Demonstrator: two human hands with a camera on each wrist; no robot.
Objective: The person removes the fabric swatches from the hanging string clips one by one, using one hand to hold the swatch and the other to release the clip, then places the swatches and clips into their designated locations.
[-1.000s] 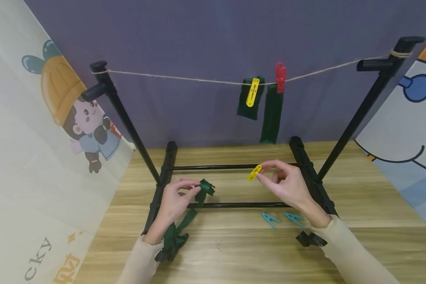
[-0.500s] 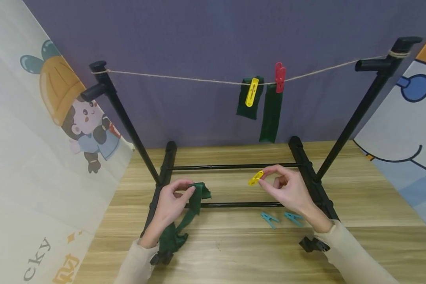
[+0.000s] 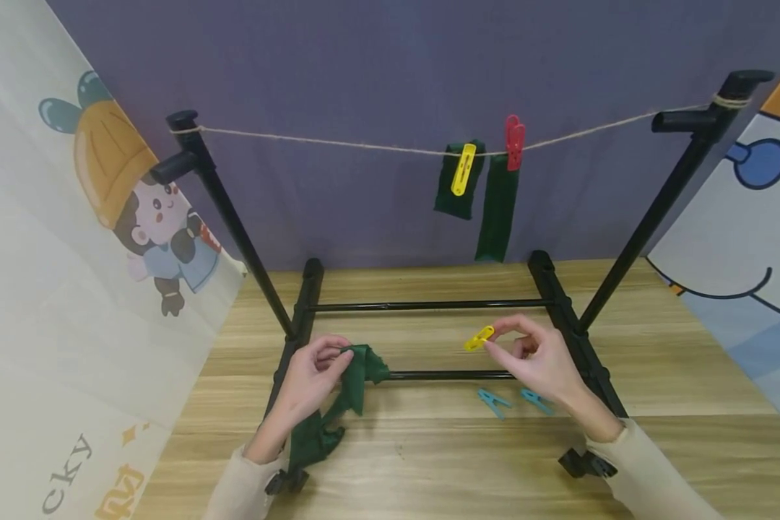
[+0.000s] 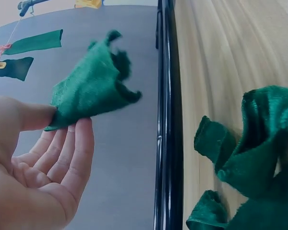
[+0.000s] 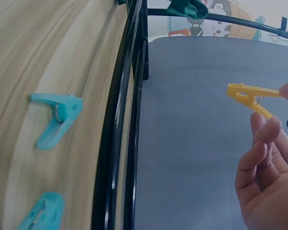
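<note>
Between thumb and fingertips, my left hand point(image 3: 308, 375) pinches a green strip of cloth point(image 4: 86, 91), whose loose end curls over in the left wrist view. My right hand point(image 3: 542, 365) holds a yellow clothespin point(image 5: 247, 93) by its handle ends, above the frame's lower bars. Higher up, a twine line point(image 3: 338, 144) carries two green cloths. A yellow clothespin point(image 3: 463, 170) clips the short cloth point(image 3: 446, 195), folded over the line; a red clothespin point(image 3: 514, 144) clips the long one point(image 3: 497, 209). More crumpled green cloth point(image 3: 308, 442) lies on the table beside my left wrist.
Two turquoise clothespins point(image 3: 494, 402) lie near my right forearm. The black frame point(image 3: 643, 217) has slanted posts left and right, joined low down by crossbars point(image 3: 429, 305). Behind the wooden table point(image 3: 416, 455) hangs a grey-blue backdrop point(image 3: 338, 209).
Both hands have come down slightly toward the person, the right also a little rightward. The strip in the left hand now hangs more unfolded. The line and its hung cloths look the same.
</note>
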